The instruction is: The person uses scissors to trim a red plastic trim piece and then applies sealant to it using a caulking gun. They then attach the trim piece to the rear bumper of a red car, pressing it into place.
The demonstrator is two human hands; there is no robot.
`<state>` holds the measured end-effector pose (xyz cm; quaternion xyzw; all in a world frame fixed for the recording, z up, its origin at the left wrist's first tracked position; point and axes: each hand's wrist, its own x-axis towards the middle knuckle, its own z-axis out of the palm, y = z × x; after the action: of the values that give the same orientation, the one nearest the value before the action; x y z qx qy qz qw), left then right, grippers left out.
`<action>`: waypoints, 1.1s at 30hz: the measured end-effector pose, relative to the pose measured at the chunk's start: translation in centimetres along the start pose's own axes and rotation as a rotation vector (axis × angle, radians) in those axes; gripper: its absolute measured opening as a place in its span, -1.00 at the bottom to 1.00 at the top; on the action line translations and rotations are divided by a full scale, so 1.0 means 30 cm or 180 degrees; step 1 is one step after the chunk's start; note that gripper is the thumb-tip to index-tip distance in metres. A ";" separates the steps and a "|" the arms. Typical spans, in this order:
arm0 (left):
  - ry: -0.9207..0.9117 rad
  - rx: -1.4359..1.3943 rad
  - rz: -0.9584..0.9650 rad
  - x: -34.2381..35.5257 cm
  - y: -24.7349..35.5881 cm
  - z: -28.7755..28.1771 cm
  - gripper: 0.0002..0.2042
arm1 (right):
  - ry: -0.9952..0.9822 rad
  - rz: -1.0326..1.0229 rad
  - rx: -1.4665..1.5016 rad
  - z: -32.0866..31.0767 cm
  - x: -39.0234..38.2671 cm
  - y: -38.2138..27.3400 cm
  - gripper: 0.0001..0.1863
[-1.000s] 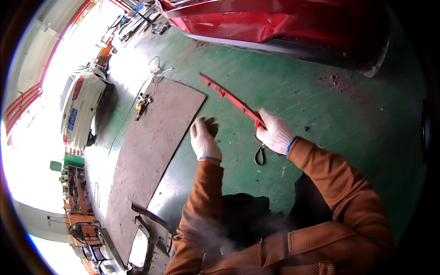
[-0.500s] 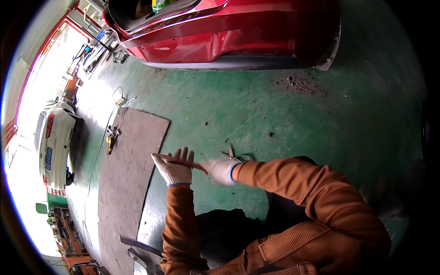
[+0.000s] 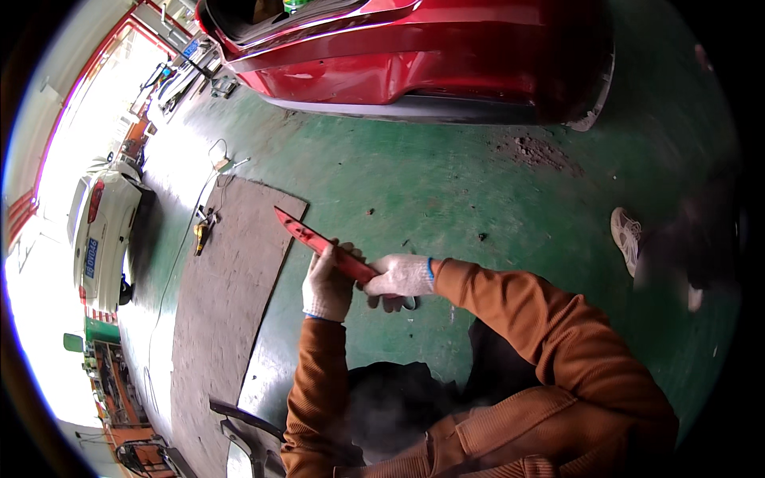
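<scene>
Fingers [image 3: 381,283] clamped on long red plastic-looking strip [image 3: 310,238]: left white-knit-gloved hand [image 3: 327,287] midway, right white-knit-gloved hand [image 3: 404,276] at four-o'clock end. Strip already lifted, tip toward ten o'clock; not yet set down.

Floor [image 3: 430,183]: green, kinda scuffed, under fingers [image 3: 382,281]
Doorway [image 3: 102,103]: red-trimmed, v bright, far upper L of 'em
Shelving [image 3: 118,386]: cluttered, lower L of 'em
</scene>
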<state>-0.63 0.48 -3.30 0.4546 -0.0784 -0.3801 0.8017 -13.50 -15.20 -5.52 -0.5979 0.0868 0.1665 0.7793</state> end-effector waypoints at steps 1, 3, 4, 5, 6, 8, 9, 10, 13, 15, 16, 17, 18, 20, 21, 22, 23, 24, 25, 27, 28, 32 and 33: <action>0.0152 0.0241 0.0103 -0.017 0.010 0.029 -0.77 | -0.0007 0.0138 -0.0011 -0.007 0.000 -0.013 -0.63; 0.0606 0.0908 0.0552 -0.011 0.015 0.057 -0.83 | 0.0866 0.0134 -0.2156 -0.008 0.004 -0.021 -0.55; 0.0691 0.1195 0.0796 -0.009 0.034 0.086 -0.84 | 0.1100 -0.0050 -0.2271 -0.022 0.001 0.010 -0.53; 0.0787 0.1480 0.1032 -0.004 0.049 0.118 -0.85 | 0.1335 -0.0245 -0.2376 -0.047 -0.006 0.058 -0.51; 0.0868 0.1552 0.1182 -0.024 0.065 0.105 -0.85 | 0.1255 -0.0303 -0.2445 -0.029 -0.003 0.086 -0.51; 0.0903 0.1866 0.1231 -0.060 0.065 0.062 -0.82 | 0.0873 -0.0258 -0.2768 0.008 -0.006 0.059 -0.52; 0.0856 0.2099 0.1110 -0.069 0.048 0.058 -0.79 | 0.0585 -0.0169 -0.3032 0.009 -0.010 0.030 -0.52; 0.0788 0.2708 0.1412 -0.069 0.005 0.071 -0.76 | 0.0418 -0.0035 -0.3009 -0.008 -0.001 0.064 -0.55; 0.0582 0.3265 0.1523 -0.111 -0.066 0.126 -0.70 | -0.0053 -0.0438 -0.3271 -0.013 0.012 0.202 -0.63; 0.0722 0.3666 0.1401 -0.148 -0.059 0.172 -0.69 | -0.0167 -0.0606 -0.3486 0.004 -0.022 0.223 -0.65; 0.0802 0.3702 0.1090 -0.176 -0.041 0.174 -0.69 | -0.0217 -0.0539 -0.3546 0.037 -0.040 0.209 -0.66; 0.0889 0.3737 0.0777 -0.199 -0.022 0.180 -0.68 | -0.0208 -0.0192 -0.3529 0.085 -0.062 0.162 -0.65; 0.1046 0.3734 0.0683 -0.217 -0.015 0.177 -0.67 | -0.0259 -0.0160 -0.3637 0.094 -0.068 0.172 -0.67; 0.1315 0.3760 0.0459 -0.245 -0.020 0.153 -0.67 | -0.0405 -0.0065 -0.3841 0.099 -0.063 0.254 -0.70; 0.1479 0.3768 0.0268 -0.282 -0.013 0.138 -0.67 | -0.0114 0.0189 -0.3096 0.147 -0.072 0.260 -0.72; 0.1704 0.3693 0.0294 -0.328 -0.015 0.116 -0.68 | 0.0186 0.0462 -0.2370 0.206 -0.091 0.250 -0.75; 0.1949 0.3645 0.0362 -0.367 -0.010 0.079 -0.69 | 0.0485 0.0691 -0.1655 0.256 -0.092 0.238 -0.77; 0.2101 0.3642 0.0456 -0.406 -0.010 0.029 -0.68 | 0.0679 0.0796 -0.1648 0.263 -0.105 0.314 -0.80; 0.2219 0.3739 0.0559 -0.422 -0.010 -0.002 -0.68 | 0.1015 0.0867 -0.1613 0.241 -0.148 0.398 -0.82; 0.2727 0.3597 0.0419 -0.493 0.057 -0.051 -0.73 | 0.1522 0.1342 -0.0957 0.284 -0.277 0.425 -0.83; 0.3123 0.3725 0.0454 -0.602 0.148 -0.089 -0.75 | 0.1475 0.1195 -0.1175 0.349 -0.310 0.374 -0.84; 0.4039 0.3998 -0.0457 -1.046 0.381 -0.228 -0.80 | 0.1087 0.1209 -0.0803 0.460 -0.481 0.086 -0.73; 0.4342 0.3858 -0.1047 -1.186 0.444 -0.218 -0.80 | 0.1087 0.1293 -0.0895 0.464 -0.509 0.019 -0.73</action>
<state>-15.25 33.05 11.26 0.9268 0.2904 -0.0334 0.2356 -28.78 -4.08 2.83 -0.6897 0.3105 0.2264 0.6137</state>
